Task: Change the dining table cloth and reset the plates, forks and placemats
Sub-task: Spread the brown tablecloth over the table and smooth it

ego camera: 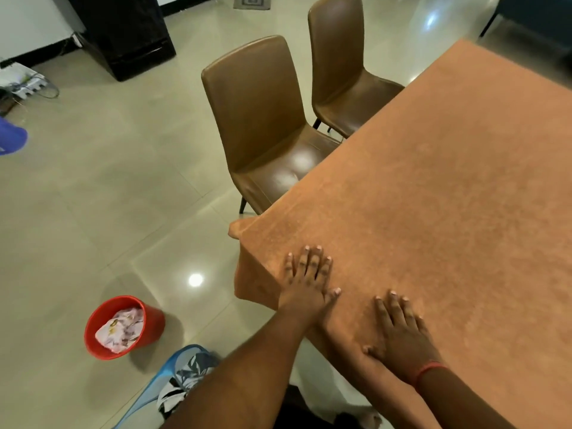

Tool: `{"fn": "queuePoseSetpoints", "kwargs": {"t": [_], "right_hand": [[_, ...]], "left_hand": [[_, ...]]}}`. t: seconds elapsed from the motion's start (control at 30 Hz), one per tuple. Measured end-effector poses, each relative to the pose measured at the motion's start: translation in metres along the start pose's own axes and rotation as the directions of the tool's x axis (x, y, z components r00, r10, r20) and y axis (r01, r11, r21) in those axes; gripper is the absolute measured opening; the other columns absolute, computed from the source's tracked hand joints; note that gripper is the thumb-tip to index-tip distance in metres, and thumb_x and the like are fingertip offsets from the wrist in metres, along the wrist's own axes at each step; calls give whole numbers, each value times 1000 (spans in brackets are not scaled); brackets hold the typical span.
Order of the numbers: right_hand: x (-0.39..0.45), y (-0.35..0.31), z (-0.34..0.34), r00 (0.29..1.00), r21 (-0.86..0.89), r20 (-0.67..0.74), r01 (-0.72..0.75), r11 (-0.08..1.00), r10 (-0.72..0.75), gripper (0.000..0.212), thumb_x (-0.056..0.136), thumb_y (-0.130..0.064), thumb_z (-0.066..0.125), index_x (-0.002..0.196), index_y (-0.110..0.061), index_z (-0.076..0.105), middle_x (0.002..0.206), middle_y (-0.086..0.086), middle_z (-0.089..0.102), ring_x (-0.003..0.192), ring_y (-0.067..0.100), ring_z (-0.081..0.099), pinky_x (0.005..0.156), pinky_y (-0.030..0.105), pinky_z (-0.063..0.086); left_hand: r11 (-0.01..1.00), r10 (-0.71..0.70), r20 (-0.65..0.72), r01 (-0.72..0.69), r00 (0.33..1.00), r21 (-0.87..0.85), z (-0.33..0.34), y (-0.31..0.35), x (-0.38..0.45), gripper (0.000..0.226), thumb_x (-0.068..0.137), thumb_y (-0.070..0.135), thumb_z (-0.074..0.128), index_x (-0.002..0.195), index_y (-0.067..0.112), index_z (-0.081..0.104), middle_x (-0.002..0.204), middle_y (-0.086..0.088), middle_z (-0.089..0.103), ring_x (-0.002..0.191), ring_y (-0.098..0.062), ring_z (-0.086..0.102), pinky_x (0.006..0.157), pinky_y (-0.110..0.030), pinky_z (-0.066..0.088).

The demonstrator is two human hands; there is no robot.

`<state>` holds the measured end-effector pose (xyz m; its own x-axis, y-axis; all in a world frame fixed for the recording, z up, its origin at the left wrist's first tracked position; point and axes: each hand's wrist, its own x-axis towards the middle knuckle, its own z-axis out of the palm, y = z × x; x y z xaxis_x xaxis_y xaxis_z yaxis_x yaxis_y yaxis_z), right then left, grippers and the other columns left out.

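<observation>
An orange-brown table cloth (448, 187) covers the dining table and hangs over its near-left corner. My left hand (306, 280) lies flat on the cloth close to that corner, fingers straight and spread. My right hand (399, 332) also presses flat on the cloth, a little to the right and nearer to me, with a red band at the wrist. Neither hand holds anything. No plates, forks or placemats are in view.
Two brown leather chairs (263, 119) (340, 63) stand along the table's left side. A red bucket (154, 320) with a patterned cloth (122, 329) in it sits on the tiled floor at lower left. A blue mesh basket (148, 394) with fabric is at the bottom.
</observation>
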<state>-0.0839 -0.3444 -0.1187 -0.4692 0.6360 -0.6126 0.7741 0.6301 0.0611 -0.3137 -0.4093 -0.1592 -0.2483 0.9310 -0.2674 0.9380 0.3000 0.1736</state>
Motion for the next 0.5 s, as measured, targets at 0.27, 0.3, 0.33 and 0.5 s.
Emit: {"fn": "queuePoseSetpoints", "kwargs": {"t": [0.27,0.3,0.33,0.5], "right_hand": [[4,-4,-12,1000,62,7,-20,998,20,101,86,-74,42,156,-30,-14,164,7,-21,152,32,-11,123,47,11],[4,-5,-13,1000,70,-3,-24,997,25,98,87,-74,41,156,-30,-13,164,7,-20,152,32,-10,123,47,12],[6,-8,-14,1000,78,-14,-27,997,28,95,88,-73,40,156,-31,-12,165,7,-19,152,32,-10,124,47,11],[10,-26,-11,1000,106,-19,0,994,2,93,89,-74,36,155,-34,-15,163,8,-23,151,32,-15,123,48,7]], "left_hand": [[1000,21,-7,-21,1000,14,-3,-19,11,78,92,71,1,157,29,-10,163,-2,-23,146,-25,-32,114,-59,-17],[1000,11,-12,-11,1000,18,-5,-27,15,78,92,72,1,156,29,-13,163,-2,-24,146,-25,-32,114,-59,-17],[1000,-8,-16,8,1000,19,-8,-38,19,79,92,72,0,155,29,-16,162,-2,-26,145,-25,-33,114,-59,-18],[999,-54,-17,54,998,-5,-15,-74,27,80,90,74,-1,153,30,-22,160,-3,-31,144,-25,-35,115,-57,-17]]}}
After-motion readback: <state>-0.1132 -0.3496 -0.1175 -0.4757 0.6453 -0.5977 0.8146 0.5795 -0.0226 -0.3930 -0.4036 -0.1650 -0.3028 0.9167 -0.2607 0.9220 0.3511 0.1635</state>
